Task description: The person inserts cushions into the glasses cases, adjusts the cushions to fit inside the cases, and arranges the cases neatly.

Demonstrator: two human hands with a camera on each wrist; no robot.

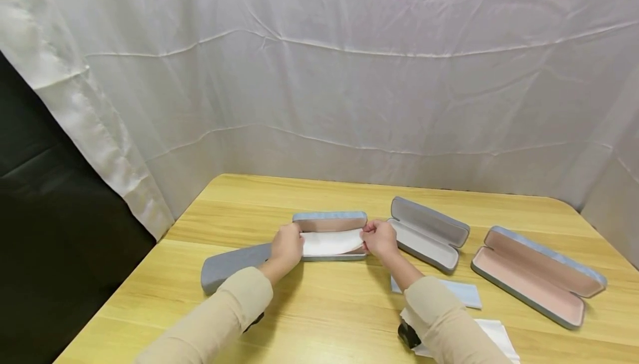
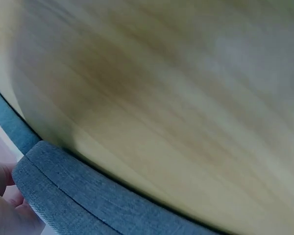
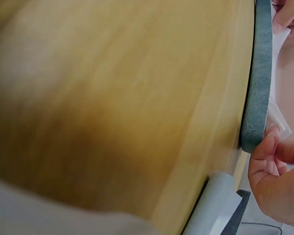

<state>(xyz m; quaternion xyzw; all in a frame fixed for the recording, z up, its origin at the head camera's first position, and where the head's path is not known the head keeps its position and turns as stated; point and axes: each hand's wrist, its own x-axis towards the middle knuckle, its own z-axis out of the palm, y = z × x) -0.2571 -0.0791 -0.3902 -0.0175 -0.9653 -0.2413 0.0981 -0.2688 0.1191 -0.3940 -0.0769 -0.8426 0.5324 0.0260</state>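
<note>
A blue-grey glasses case [image 1: 333, 257] with a pink lining stands open in front of me, its lid [image 1: 329, 216] tilted up at the back. A folded white cloth [image 1: 329, 242] lies across its bottom half. My left hand [image 1: 288, 246] pinches the cloth at its left end, by the case's left side. At the other end my right hand [image 1: 380, 237] pinches the cloth's corner between thumb and fingers, as the right wrist view also shows. A closed grey glasses case [image 1: 232, 264] lies just left of my left hand.
To the right stand an open grey-lined case [image 1: 424, 244] and an open pink-lined case [image 1: 529, 286]. A light blue folded cloth [image 1: 461, 293] and a white cloth [image 1: 496, 336] lie partly under my right forearm. A pale curtain [image 1: 349, 103] hangs behind the wooden table [image 1: 319, 319].
</note>
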